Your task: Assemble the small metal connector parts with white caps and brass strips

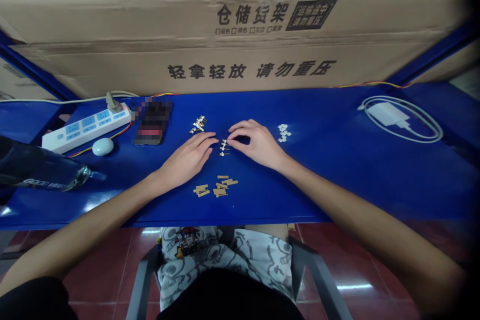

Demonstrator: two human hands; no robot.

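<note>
Both my hands rest on a blue table (330,170). My left hand (189,157) lies flat, fingers stretched toward a small cluster of metal pin parts (224,147). My right hand (253,142) is curled, its fingertips pinched on one of those pin parts. Several tan flat strips (217,187) lie just in front of my hands. Another small heap of metal parts (198,124) sits behind my left hand. A little pile of white round pieces (284,131) lies to the right of my right hand.
A white power strip (88,127) with a plug and a pale oval object (102,146) sit at the left. A dark device (150,122) is beside them. A white charger with coiled cable (397,116) lies at the right. Large cardboard boxes (240,35) stand behind.
</note>
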